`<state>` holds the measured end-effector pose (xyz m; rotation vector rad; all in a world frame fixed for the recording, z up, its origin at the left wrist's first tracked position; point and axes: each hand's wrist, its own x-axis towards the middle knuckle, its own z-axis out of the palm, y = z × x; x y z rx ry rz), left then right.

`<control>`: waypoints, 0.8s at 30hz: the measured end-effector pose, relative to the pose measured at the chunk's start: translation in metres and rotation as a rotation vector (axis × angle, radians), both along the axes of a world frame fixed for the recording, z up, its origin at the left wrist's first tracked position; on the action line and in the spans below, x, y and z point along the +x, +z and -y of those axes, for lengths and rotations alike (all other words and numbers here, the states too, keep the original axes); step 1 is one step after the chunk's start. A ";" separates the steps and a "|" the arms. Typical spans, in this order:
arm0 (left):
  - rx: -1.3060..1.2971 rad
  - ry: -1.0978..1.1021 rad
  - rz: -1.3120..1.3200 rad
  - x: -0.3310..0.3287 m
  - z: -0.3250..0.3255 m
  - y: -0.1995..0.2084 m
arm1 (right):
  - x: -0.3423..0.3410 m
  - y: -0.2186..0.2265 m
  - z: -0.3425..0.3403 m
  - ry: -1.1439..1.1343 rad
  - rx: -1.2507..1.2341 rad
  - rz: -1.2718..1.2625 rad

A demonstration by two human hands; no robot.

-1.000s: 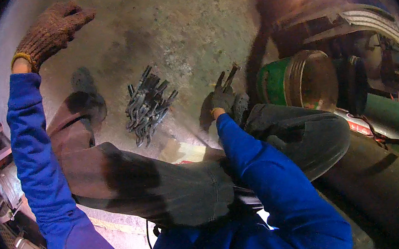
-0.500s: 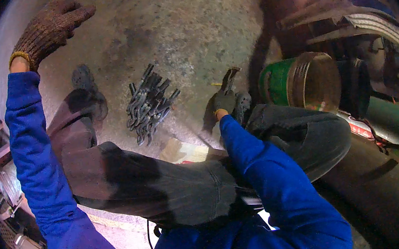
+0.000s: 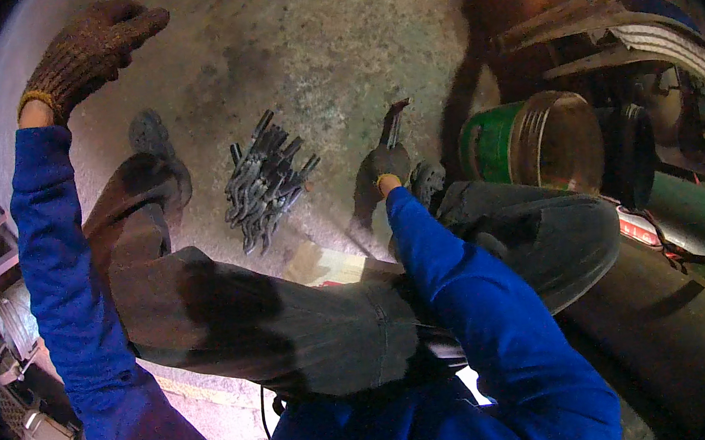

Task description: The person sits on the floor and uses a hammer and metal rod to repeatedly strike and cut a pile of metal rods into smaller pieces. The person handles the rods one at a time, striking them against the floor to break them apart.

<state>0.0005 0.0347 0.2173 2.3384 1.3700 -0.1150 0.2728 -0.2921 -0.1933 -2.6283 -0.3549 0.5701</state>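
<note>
Out to the right went the right hand in its dark grey glove point(image 3: 390, 163), low over the stained grey concrete floor point(image 3: 327, 59), fingers apparently closed around a slim dark metal bar point(image 3: 397, 115) that poked out ahead of them; how tight the grip was, I couldn't tell. And the left hand in its brown knitted glove point(image 3: 90, 54)? High and wide, half open, fingers loosely bent, nothing visible in it! Between the two, nearer the right, lay the heap of dark, twisted metal bars point(image 3: 267, 186). Just right of the right hand sat a dark shoe point(image 3: 427, 181); beyond that, a green cylindrical bucket point(image 3: 489, 147) on its side. A single-bar handling step, by my reading, one calling for a secure right-hand grip.
</note>
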 end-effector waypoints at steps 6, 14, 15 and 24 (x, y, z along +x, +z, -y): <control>0.032 0.058 0.033 -0.010 0.003 0.004 | -0.002 0.001 -0.003 0.129 0.039 0.018; -0.019 0.070 -0.043 -0.005 0.000 0.004 | 0.016 0.012 -0.018 0.019 0.008 -0.071; -0.035 0.070 -0.024 -0.006 -0.001 0.005 | 0.019 0.009 -0.021 0.034 -0.041 -0.070; -0.020 0.049 -0.012 -0.007 0.002 0.004 | -0.004 0.016 -0.002 0.159 -0.099 -0.068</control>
